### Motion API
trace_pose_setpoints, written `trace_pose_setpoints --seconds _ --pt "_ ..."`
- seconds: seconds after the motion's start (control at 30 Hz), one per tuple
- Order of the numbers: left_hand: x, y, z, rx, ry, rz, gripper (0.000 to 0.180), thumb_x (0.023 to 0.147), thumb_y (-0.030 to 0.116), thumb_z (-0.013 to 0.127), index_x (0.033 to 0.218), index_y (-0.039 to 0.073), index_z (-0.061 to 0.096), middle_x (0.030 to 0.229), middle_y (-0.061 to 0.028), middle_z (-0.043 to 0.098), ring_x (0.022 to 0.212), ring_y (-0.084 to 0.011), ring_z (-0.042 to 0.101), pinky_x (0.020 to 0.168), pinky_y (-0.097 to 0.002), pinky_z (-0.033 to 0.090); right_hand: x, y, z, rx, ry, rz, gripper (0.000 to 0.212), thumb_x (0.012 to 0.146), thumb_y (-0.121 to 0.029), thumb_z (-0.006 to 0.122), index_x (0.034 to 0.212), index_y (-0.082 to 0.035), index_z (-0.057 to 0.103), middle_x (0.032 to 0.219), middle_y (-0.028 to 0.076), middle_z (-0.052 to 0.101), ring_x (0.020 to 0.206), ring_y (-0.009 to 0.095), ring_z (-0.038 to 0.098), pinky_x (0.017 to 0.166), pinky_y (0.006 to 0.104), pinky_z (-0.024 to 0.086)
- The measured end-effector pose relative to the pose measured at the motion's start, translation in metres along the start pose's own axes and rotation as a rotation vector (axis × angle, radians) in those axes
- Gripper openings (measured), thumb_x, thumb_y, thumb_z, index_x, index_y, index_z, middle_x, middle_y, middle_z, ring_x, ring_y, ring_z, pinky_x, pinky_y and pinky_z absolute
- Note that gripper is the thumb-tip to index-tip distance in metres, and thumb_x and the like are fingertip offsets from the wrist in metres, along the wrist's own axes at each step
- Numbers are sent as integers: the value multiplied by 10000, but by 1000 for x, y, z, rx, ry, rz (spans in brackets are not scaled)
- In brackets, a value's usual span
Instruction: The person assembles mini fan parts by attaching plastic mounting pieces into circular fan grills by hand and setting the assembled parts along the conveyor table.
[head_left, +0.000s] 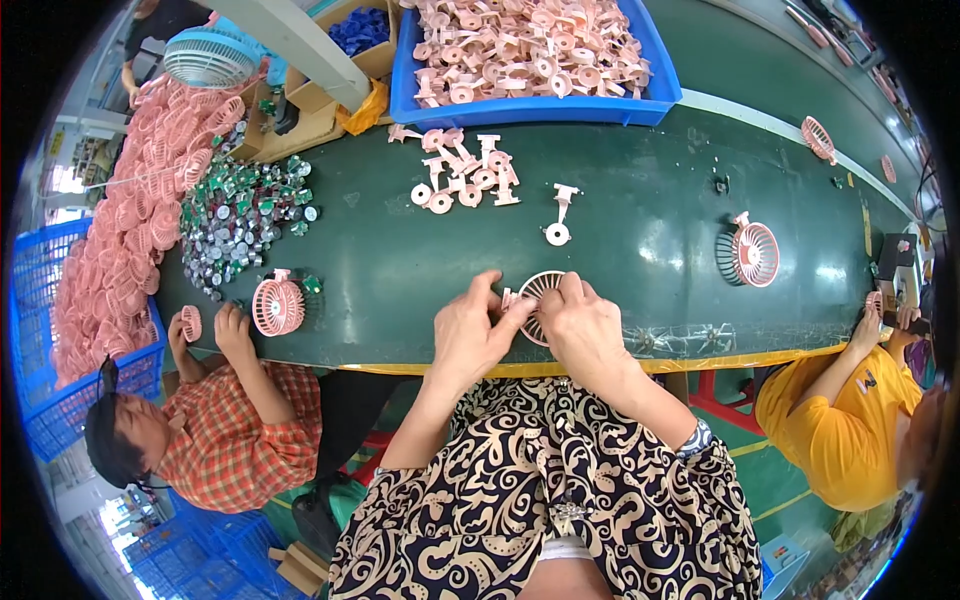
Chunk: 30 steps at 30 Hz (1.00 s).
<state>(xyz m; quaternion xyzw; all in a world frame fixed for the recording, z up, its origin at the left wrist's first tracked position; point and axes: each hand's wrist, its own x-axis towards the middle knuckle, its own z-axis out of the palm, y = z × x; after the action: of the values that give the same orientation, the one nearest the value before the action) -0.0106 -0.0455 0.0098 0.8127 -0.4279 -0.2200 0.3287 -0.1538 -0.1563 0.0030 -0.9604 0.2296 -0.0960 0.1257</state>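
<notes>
A pink round fan cage (539, 285) with thin spokes rests on the green table near its front edge, directly before me. My left hand (472, 328) grips its left side, thumb laid over the rim and fingers by the stem. Over its right side curls my right hand (585, 335), fingertips bunched near the hub; whether they pinch a small part is hidden. Just beyond my hands lies one pale pink bracket (560, 215) with a round ring end. A loose pile of similar brackets (465, 170) sits farther back to the left.
A blue bin (660, 105) of brackets stands at the back. On the left are a heap of small motors (240, 220), a fan cage (278, 305) and stacked pink cages (120, 250). Another cage (757, 252) stands right. Co-workers (230, 430) (840, 430) sit on both sides.
</notes>
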Motion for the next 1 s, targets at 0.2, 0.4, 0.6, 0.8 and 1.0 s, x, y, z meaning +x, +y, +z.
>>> trace_pose_setpoints --seconds 0.2,0.4,0.6,0.8,1.0 --pt "6 -2 15 98 58 95 496 967 261 698 1292 -66 517 766 -138 702 666 -355 694 635 -471 547 0 1 1 14 7 16 171 849 -173 764 852 -57 638 889 107 580 810 261 683 622 365 567" --pt "5 -7 17 154 127 201 431 980 184 677 1316 -36 522 688 -108 642 630 -334 667 609 -458 519 -1 1 0 38 -5 19 178 834 -173 776 857 -60 641 898 104 581 825 265 682 628 370 567" --pt "7 -10 13 19 30 143 546 936 245 753 1340 -32 512 702 -105 660 631 -296 678 603 -413 517 -2 3 -3 32 -29 -14 139 762 -78 684 873 -19 627 928 121 584 848 250 688 649 336 591" --pt "11 -1 16 56 0 45 633 858 240 807 1357 -19 515 673 -86 643 622 -251 668 626 -409 516 -2 4 -5 42 -12 -1 123 791 -96 688 866 -22 625 914 118 579 834 250 684 635 345 585" --pt "12 -5 21 -26 77 -10 497 855 184 728 1287 -12 581 647 -67 630 618 -291 673 626 -435 528 0 3 -6 98 23 3 126 837 -126 702 857 -32 620 905 117 577 829 254 681 630 356 581"
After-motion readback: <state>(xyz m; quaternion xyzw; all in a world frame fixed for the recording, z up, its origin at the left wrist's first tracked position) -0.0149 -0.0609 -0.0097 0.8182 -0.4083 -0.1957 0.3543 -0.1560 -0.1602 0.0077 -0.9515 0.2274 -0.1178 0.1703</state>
